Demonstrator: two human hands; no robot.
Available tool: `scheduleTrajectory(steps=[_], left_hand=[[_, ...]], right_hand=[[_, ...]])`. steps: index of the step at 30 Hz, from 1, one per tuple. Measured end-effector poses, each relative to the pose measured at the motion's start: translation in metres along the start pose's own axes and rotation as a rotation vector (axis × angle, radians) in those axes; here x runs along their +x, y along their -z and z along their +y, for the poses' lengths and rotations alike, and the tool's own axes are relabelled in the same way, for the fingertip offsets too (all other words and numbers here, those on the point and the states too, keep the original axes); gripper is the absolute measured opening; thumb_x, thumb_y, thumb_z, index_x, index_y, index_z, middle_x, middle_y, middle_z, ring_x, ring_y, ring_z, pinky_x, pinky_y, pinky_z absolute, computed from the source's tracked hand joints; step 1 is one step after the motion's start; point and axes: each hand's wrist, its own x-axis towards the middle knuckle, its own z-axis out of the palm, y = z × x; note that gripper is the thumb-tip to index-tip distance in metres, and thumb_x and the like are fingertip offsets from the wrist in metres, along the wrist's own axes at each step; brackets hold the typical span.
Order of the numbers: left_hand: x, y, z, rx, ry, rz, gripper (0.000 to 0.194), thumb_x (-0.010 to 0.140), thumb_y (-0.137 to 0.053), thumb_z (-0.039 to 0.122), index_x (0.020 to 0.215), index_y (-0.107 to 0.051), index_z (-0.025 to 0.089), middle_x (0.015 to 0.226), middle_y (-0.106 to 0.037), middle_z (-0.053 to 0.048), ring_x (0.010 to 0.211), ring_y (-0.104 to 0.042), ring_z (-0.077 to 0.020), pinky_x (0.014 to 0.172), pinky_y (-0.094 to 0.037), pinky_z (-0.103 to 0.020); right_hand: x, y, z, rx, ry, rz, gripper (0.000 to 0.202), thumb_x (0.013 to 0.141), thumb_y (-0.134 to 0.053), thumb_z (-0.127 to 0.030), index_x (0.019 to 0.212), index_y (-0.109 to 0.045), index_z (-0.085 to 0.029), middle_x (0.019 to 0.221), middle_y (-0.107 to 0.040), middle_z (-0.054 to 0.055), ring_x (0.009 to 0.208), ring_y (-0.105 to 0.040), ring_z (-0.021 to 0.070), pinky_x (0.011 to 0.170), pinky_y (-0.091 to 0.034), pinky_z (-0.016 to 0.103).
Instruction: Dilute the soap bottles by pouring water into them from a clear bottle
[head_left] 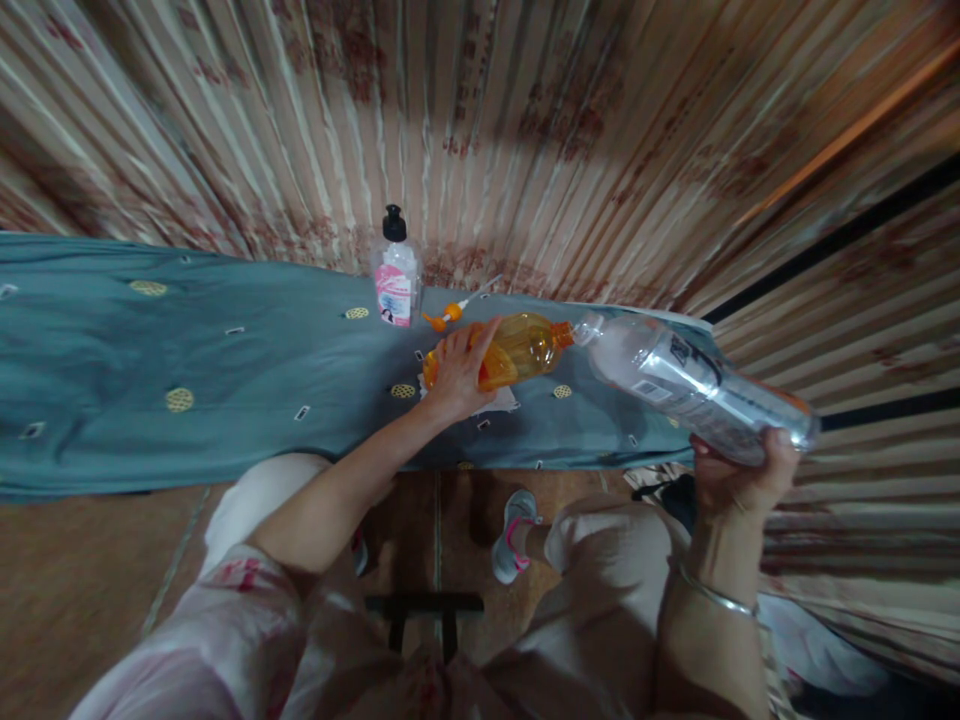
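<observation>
My left hand (459, 375) is wrapped round an orange see-through bottle (529, 345), which lies tilted with its neck to the right. In my right hand (746, 470) is the base end of a large clear plastic bottle (667, 370) with a silvery label. Its mouth meets the orange bottle's neck; whether liquid passes between them I cannot make out. Behind my left hand lies an orange pump top (450, 314) with a thin clear tube. A clear bottle with a black pump and pink label (395, 285) stands upright near the curtain.
A teal patterned cloth (112, 350) covers the narrow table. Under the orange bottle is a whitish cloth or paper (499, 402). Pleated curtains (420, 120) hang behind and to the right, with dark bars (847, 235) there. Below are my knees and a dark stool-like frame (424, 604).
</observation>
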Motion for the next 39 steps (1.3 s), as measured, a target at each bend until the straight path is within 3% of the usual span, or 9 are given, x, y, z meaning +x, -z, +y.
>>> scheduleTrajectory(steps=[9, 15, 33, 39], left_hand=[[0.0, 0.0, 0.0007, 0.003, 0.006, -0.002, 0.1, 0.068, -0.08, 0.02, 0.156, -0.031, 0.019, 0.147, -0.051, -0.018, 0.134, -0.048, -0.0381, 0.112, -0.037, -0.054], [-0.0004, -0.0012, -0.0007, -0.007, -0.006, 0.009, 0.098, 0.071, -0.079, 0.021, 0.156, -0.031, 0.023, 0.147, -0.051, -0.016, 0.135, -0.048, -0.0371, 0.112, -0.037, -0.054], [-0.0003, 0.0013, 0.0005, -0.004, -0.001, -0.009, 0.102, 0.068, -0.08, 0.021, 0.156, -0.029, 0.019, 0.148, -0.05, -0.018, 0.135, -0.047, -0.0388, 0.112, -0.036, -0.055], [0.0002, 0.0014, 0.0014, 0.004, 0.004, -0.015, 0.1, 0.07, -0.08, 0.022, 0.156, -0.03, 0.019, 0.148, -0.05, -0.018, 0.135, -0.048, -0.038, 0.112, -0.036, -0.054]], right_hand=[[-0.0019, -0.0046, -0.003, -0.009, 0.006, 0.012, 0.049, 0.05, -0.066, -0.044, 0.095, -0.066, -0.024, 0.094, -0.065, 0.001, 0.065, -0.051, 0.012, 0.033, -0.031, 0.016], [-0.0016, -0.0033, -0.0017, -0.009, -0.014, 0.039, 0.042, 0.048, -0.065, -0.045, 0.083, -0.062, -0.023, 0.097, -0.065, 0.002, 0.066, -0.051, 0.0116, 0.034, -0.031, 0.015], [-0.0012, -0.0035, -0.0017, -0.034, 0.021, -0.007, 0.043, 0.051, -0.063, -0.045, 0.089, -0.065, -0.024, 0.099, -0.067, 0.001, 0.065, -0.05, 0.011, 0.033, -0.032, 0.015], [0.0005, -0.0012, -0.0001, -0.039, 0.018, 0.006, 0.039, 0.051, -0.063, -0.047, 0.081, -0.064, -0.022, 0.096, -0.066, 0.002, 0.063, -0.048, 0.011, 0.033, -0.029, 0.016]])
